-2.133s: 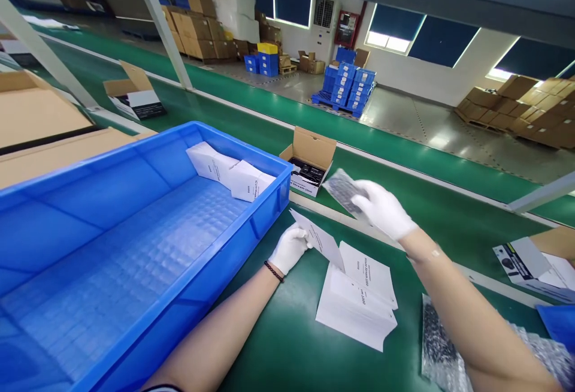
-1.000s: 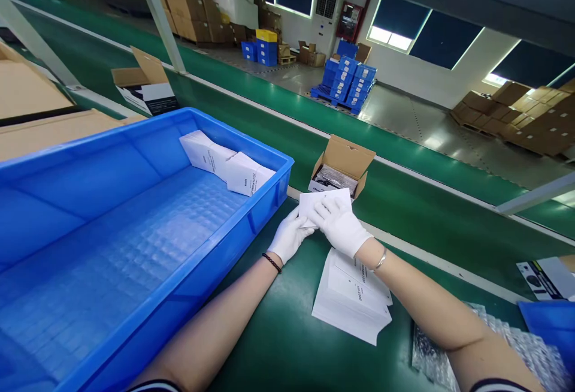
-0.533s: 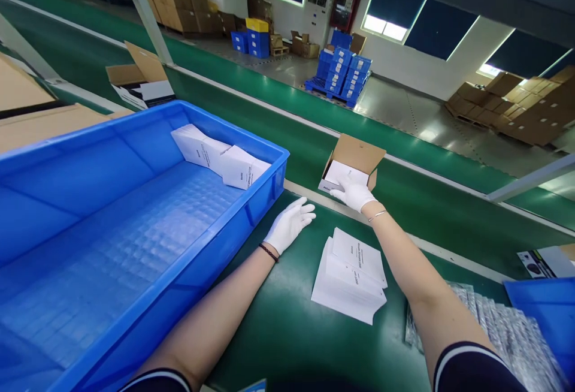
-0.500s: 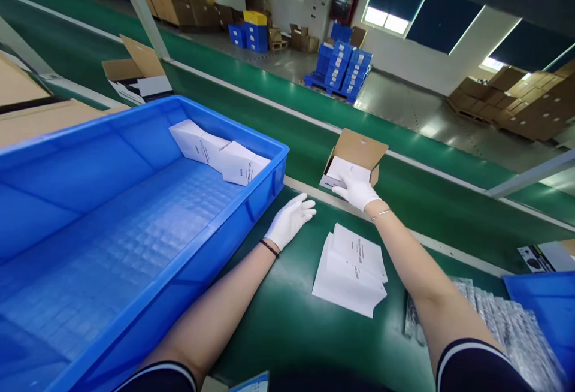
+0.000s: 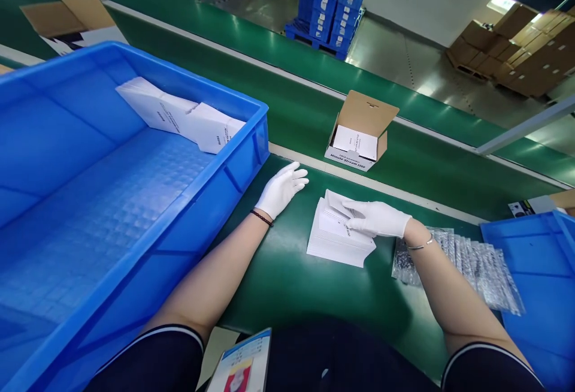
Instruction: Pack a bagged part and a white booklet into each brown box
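My left hand [image 5: 279, 190], in a white glove, rests over the green work surface beside the blue tub with its fingers stretched out, holding nothing. In the gloved fingers of my right hand [image 5: 380, 219] is the top white booklet [image 5: 335, 201], its far edge raised off the pile. Beneath it lies the stack of white printed booklets [image 5: 336, 248]. Behind the stack, an open carton [image 5: 348, 158] printed "Minute Stream 1000" stands with its brown lid up. One white booklet [image 5: 354, 142] lies flat inside that carton.
The large blue tub [image 5: 193, 200] at left holds stacked white booklets [image 5: 175, 116] along its far side. Clear plastic packets [image 5: 467, 266] lie in a row under my right forearm, next to another blue bin [image 5: 539, 278]. A second open carton [image 5: 76, 8] stands far left.
My right hand has moved back from the carton to the stack and taken hold of the top booklet. My left hand stays open in nearly the same place. The view has tilted down.
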Demonstrator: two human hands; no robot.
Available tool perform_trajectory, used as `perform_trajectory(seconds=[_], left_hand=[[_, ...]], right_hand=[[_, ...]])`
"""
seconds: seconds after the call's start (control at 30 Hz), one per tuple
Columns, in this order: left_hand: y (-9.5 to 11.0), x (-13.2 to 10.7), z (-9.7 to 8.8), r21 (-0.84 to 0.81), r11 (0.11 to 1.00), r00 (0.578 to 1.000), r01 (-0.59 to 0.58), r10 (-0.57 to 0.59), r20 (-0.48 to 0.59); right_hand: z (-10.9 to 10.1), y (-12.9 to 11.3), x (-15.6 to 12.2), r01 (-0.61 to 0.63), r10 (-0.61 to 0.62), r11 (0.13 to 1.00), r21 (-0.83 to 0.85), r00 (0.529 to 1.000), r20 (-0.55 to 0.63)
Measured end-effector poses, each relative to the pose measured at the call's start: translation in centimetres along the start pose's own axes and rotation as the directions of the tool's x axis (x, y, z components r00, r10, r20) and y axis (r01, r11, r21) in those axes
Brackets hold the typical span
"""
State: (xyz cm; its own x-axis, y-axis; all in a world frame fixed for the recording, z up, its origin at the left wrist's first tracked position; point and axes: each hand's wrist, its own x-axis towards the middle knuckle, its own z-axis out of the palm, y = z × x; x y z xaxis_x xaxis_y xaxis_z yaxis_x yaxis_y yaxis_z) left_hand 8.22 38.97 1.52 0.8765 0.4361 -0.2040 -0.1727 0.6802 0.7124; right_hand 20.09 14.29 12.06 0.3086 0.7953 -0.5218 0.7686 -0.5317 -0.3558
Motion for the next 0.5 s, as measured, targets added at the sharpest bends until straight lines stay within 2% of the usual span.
perform_trajectory(seconds=[0.1, 0.17, 0.2, 0.23, 0.3, 0.33, 0.4, 0.43, 0.5], left_hand=[[0.1, -0.4, 0.0, 0.048, 0.999, 0.999, -0.008, 0.006, 0.039], [0.2, -0.9, 0.2, 0.125, 0.992, 0.996, -0.004, -0.007, 0.092], [0.2, -1.2, 0.4, 0.156, 0.988, 0.992, 0.010, -0.030, 0.123], [0.2, -1.6, 0.7, 0.168, 0.985, 0.986, 0.034, -0.060, 0.157], [0.2, -2.5, 1.7, 0.126, 0.989, 0.970, 0.079, -0.105, 0.219], [0.1, -2.9, 2.2, 0.086, 0.993, 0.967, 0.086, -0.104, 0.234], [0.0, -3.8, 3.0, 0.034, 0.998, 0.975, 0.057, -0.063, 0.214], [-0.1, -4.1, 3.3, 0.029, 0.999, 0.983, 0.025, -0.030, 0.182], [0.0, -4.1, 3.5, 0.040, 0.998, 0.991, -0.041, 0.035, 0.128]], right_hand=[[-0.7, 0.3, -0.1, 0.058, -0.058, 0.996, 0.072, 0.998, 0.001], [-0.4, 0.0, 0.0, 0.006, -0.001, 0.999, 0.039, 0.990, -0.144], [0.1, -0.4, 0.3, -0.046, 0.043, 0.999, -0.005, 0.961, -0.274], [0.6, -1.1, 0.5, -0.092, 0.057, 0.994, -0.064, 0.908, -0.415], [2.0, -3.2, 1.2, -0.111, -0.050, 0.969, -0.221, 0.788, -0.614], [2.7, -4.4, 1.4, -0.081, -0.151, 0.946, -0.315, 0.749, -0.645], [3.8, -7.0, 1.6, 0.016, -0.342, 0.879, -0.476, 0.717, -0.607], [4.2, -7.9, 1.4, 0.051, -0.397, 0.853, -0.520, 0.710, -0.582], [4.5, -8.7, 0.3, 0.052, -0.411, 0.851, -0.523, 0.686, -0.601]])
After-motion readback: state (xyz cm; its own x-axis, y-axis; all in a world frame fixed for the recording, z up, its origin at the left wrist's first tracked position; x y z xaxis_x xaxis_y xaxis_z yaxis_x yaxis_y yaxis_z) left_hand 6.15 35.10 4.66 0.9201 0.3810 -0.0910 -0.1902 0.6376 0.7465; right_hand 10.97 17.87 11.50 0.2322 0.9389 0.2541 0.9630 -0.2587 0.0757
